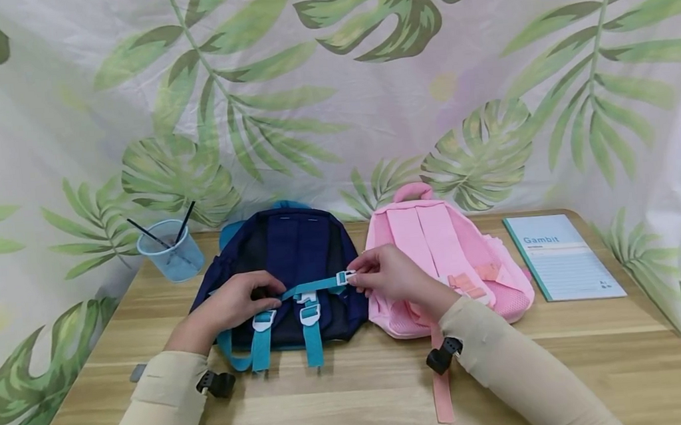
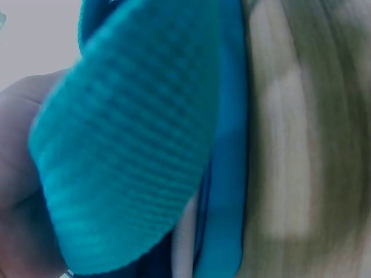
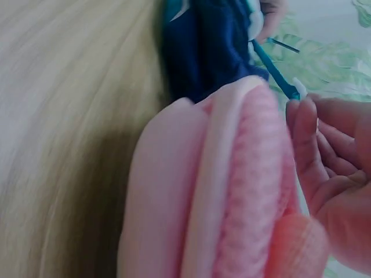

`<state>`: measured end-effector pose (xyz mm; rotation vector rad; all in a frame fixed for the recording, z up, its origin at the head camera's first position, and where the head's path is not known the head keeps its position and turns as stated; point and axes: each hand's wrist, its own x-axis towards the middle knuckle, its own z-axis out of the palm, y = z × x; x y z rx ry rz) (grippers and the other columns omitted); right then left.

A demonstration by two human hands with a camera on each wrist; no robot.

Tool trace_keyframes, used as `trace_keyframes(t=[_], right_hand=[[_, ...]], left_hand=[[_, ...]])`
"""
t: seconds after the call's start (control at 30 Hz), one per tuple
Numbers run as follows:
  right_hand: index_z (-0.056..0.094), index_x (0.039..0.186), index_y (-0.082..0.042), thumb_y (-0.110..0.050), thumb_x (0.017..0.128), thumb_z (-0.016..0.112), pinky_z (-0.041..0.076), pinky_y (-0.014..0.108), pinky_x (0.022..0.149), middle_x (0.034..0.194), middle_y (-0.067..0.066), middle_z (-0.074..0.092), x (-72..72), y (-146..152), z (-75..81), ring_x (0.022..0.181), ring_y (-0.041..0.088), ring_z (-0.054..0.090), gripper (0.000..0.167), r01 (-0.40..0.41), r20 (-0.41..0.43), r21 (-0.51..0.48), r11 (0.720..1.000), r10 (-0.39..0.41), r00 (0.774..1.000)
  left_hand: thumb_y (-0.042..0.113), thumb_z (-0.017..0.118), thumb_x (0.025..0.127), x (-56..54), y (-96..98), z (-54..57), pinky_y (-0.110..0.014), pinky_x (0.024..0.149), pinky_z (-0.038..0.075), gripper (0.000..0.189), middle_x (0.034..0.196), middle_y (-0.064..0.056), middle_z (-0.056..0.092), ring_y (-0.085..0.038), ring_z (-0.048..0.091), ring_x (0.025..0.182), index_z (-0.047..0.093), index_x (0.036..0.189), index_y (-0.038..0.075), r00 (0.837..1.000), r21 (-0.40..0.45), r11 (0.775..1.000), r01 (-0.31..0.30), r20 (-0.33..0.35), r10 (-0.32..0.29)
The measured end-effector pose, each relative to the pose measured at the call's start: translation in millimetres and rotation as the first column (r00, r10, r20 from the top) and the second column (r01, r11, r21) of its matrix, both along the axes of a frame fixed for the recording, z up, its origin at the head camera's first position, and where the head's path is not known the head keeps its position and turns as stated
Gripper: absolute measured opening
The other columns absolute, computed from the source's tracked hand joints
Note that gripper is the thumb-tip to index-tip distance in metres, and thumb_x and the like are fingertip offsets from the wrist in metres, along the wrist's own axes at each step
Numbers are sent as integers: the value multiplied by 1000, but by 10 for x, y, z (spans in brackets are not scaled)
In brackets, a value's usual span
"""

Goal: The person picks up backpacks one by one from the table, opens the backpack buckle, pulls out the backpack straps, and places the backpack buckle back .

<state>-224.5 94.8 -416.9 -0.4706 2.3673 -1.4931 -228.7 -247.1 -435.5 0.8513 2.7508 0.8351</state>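
Note:
A navy backpack (image 1: 331, 240) lies back panel up on the table, with teal webbing and white buckles at its near side. My right hand (image 1: 390, 275) pinches a white buckle (image 1: 344, 277) between thumb and fingertips, also seen in the right wrist view. From that buckle a teal strap (image 1: 316, 286) stretches over the backpack to my left hand (image 1: 234, 307), whose thumb and fingers hold its other end. Two white strap adjusters (image 1: 310, 315) lie below it. In the left wrist view, a blurred loop of teal webbing (image 2: 133, 133) covers most of the left hand.
A pink backpack (image 1: 402, 228) lies right beside the navy one, its pink strap (image 1: 442, 391) trailing toward the front. On the far left stands a blue mesh pen cup (image 1: 179, 262) with two dark sticks. A notebook (image 1: 566, 255) lies at right on the wooden table (image 1: 320, 414).

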Motion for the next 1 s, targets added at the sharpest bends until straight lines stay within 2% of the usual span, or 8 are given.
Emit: trace_keyframes(t=[0.1,0.23,0.4,0.5,0.63,0.73,0.8,1.0], right_hand=[[79,117,-3,-13,101,77,56,23,73,90,3,76,12,11,-32,76,9,67,20,-7,-93,158,987,22,995],[79,116,-5,-16,102,76,55,24,80,94,1,75,49,-9,-41,82,9,63,18,1,-182,294,956,55,982],[79,114,-3,-14,103,75,58,31,84,96,5,76,108,-72,16,85,14,64,16,16,-282,394,919,104,954],[80,112,-1,-13,102,75,58,36,86,96,8,75,135,-110,57,87,18,65,16,28,-341,455,890,145,929],[80,110,-1,-13,102,76,57,39,89,97,10,71,165,-134,77,91,23,66,15,29,-381,503,864,192,904],[81,109,-1,-12,101,76,56,36,87,97,10,69,169,-117,70,91,22,65,14,18,-403,499,866,214,890],[81,111,-1,-11,101,76,56,34,85,97,9,70,167,-87,68,90,20,65,15,6,-403,477,879,213,890],[79,121,0,-13,101,76,58,32,87,103,8,75,145,106,101,92,16,68,24,-7,-344,376,926,147,927]], left_hand=[[12,79,99,-2,5,2,-37,89,59,18,115,-3,77,-17,69,101,78,117,14,1000,-1,1000,2,2,-2],[12,79,99,-3,16,7,-37,89,59,18,115,-3,77,-17,69,101,78,117,14,1000,0,1000,5,1,-5],[12,79,99,-5,24,12,-35,89,58,19,116,-3,76,-15,68,101,78,118,15,1000,-4,1000,-8,5,8],[12,78,100,-3,22,29,-35,88,58,19,116,-3,76,-15,67,100,78,119,15,1000,-5,1000,-9,14,9],[12,77,101,0,10,58,-36,87,58,19,117,-3,75,-15,66,100,77,120,14,1000,-6,1000,5,23,-5],[12,76,102,2,3,76,-37,88,58,20,118,-4,75,-16,67,101,77,121,13,1000,-15,1000,9,22,-9],[14,74,103,8,-2,91,-38,90,58,20,119,-5,75,-16,68,102,77,123,13,999,-26,1000,-7,31,8],[19,69,107,38,24,186,-43,95,58,25,126,-7,76,-19,69,108,74,130,11,995,-12,997,-75,71,76]])
